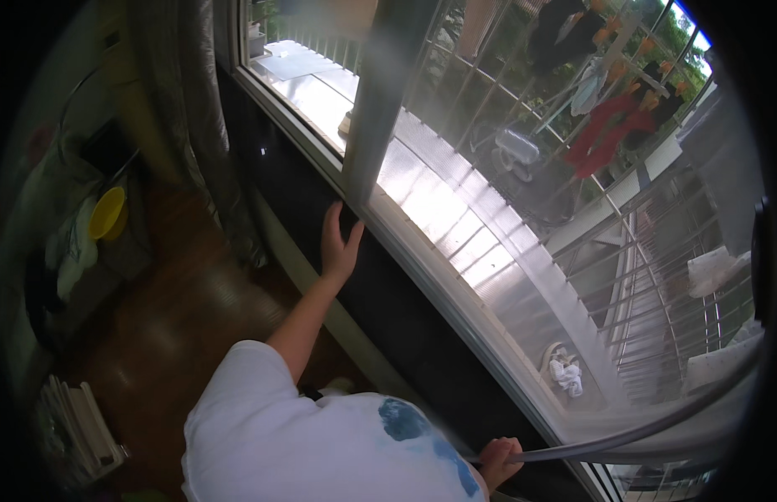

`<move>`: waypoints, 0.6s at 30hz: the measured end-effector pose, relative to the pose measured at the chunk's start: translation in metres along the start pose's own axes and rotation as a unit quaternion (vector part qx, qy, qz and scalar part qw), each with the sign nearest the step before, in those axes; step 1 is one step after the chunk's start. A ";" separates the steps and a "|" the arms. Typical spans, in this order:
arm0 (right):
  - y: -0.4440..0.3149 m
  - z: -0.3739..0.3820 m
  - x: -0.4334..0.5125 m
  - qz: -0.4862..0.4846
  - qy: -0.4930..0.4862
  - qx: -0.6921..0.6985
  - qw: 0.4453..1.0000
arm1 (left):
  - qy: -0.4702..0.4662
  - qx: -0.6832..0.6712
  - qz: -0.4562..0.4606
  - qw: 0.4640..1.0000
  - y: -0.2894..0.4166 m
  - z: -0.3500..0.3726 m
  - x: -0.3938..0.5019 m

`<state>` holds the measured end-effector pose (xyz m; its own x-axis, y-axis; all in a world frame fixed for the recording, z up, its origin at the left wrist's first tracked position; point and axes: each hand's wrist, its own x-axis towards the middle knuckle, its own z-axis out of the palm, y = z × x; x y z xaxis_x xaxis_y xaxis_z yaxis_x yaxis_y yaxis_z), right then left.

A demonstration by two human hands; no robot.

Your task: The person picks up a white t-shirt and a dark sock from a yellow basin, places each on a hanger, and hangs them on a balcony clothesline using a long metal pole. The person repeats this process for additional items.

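Note:
My left hand (341,245) is raised beside the lower frame of a sliding window (361,182), thumb and fingers apart, with nothing seen in it. Whether its fingertips touch the frame I cannot tell. Low on the right, my right hand (501,463) is closed around a grey rod or tube (589,447) that curves up toward the right rim. Behind the rod is the window glass, with a metal-floored ledge (476,232) outside. The window's left part shows the ledge more brightly than the glass to its right. A dark wall panel (401,351) runs below the window.
Outside, metal bars (608,207) enclose the ledge, and a red garment (608,135) hangs among other laundry. A shoe with white cloth (565,371) lies on the ledge. Inside are a grey curtain (206,94), a yellow basin (107,213) and stacked books or papers (87,427) by the wooden floor (169,326).

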<state>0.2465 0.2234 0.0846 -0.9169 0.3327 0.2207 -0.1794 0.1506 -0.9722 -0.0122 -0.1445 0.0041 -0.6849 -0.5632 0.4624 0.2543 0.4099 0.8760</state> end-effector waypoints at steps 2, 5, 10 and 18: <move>0.003 -0.013 -0.006 0.008 -0.011 -0.003 1.000 | -0.011 0.021 -0.048 0.999 -0.009 -0.022 -0.042; 0.007 -0.038 -0.024 0.028 -0.028 -0.007 0.999 | -0.048 0.086 0.027 0.995 -0.008 -0.052 -0.100; 0.017 -0.080 -0.065 0.072 -0.030 -0.020 0.997 | -0.184 0.019 -0.089 0.979 0.024 -0.072 -0.182; 0.041 -0.096 -0.092 -0.004 -0.161 -0.051 0.986 | -0.448 0.115 -0.087 0.883 0.069 -0.140 -0.279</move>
<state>0.3575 0.2884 0.0325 -0.9843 0.0211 0.1754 -0.1646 0.2505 -0.9540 0.2920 -0.0593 -0.0454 -0.9911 0.1181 -0.0608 0.0169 0.5659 0.8243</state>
